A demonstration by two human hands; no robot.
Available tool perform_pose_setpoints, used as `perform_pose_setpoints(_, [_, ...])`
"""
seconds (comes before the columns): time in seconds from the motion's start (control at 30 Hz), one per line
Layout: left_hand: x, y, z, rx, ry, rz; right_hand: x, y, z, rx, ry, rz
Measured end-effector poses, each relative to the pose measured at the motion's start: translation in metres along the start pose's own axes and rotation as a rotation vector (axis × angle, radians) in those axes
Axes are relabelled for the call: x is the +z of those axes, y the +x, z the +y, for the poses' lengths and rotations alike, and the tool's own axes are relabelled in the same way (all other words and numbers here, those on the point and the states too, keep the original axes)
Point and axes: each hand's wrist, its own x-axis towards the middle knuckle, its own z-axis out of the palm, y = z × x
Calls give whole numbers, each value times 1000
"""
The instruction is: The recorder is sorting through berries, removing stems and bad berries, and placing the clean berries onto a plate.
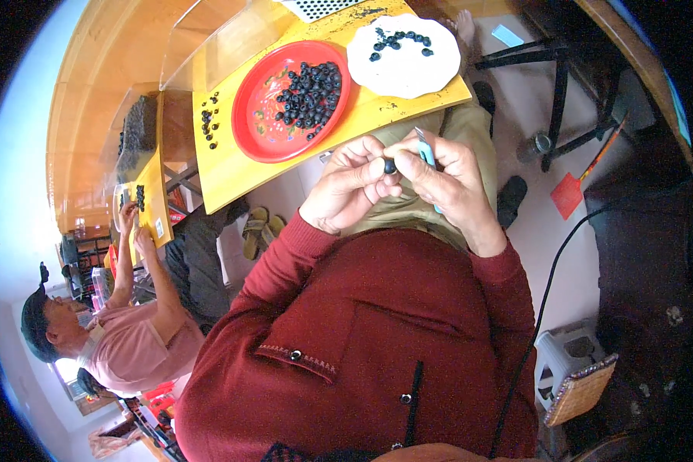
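Note:
Between the thumb and fingers of my left hand [346,183] is a small dark round ball [390,165] that looks like a blueberry. My right hand [443,175] is closed around a light blue craft knife [426,152], its blade pointing up and away from me. The right thumb and fingertips meet the left fingers beside the ball. Beyond my hands, a red plate [244,119] holds a heap of similar dark balls [312,94]. To its right, a white scalloped plate [396,77] carries several more balls and dark crumbs.
A yellow table [231,179] bears the plates, with a short row of dark balls [208,123] at its left. A clear panel [215,46] stands along the far side. At left, a person [135,346] works at another table. A red flyswatter [567,196] is at right.

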Motion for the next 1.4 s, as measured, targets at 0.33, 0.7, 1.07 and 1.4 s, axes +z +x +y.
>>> perform_pose_setpoints(0.33, [-1,-10,0,50,-54,140,11,18,0,-192,-348,25])
perform_pose_setpoints(0.7, [-31,-30,-5,73,140,332,15,123,23,-314,-1003,54])
perform_pose_setpoints(1.07, [-36,-23,-11,74,496,199,-61,147,-6,24,-1819,197])
perform_pose_setpoints(1.4, [-37,-21,0,73,525,177,-61,149,-1,117,-1777,46])
